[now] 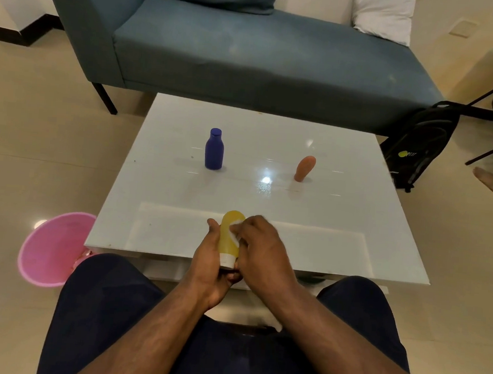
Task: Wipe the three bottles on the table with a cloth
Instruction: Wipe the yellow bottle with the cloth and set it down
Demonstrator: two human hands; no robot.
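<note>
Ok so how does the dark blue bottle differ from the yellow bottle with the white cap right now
The dark blue bottle stands upright and untouched on the white glossy table; the yellow bottle with the white cap is held off it in the left hand, cap toward the person, while the right hand presses a white cloth against it. Both are capped.

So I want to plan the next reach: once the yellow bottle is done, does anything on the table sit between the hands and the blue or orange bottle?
Nothing visible does. Bare white table lies between the hands and both the blue bottle and the orange bottle.
</note>
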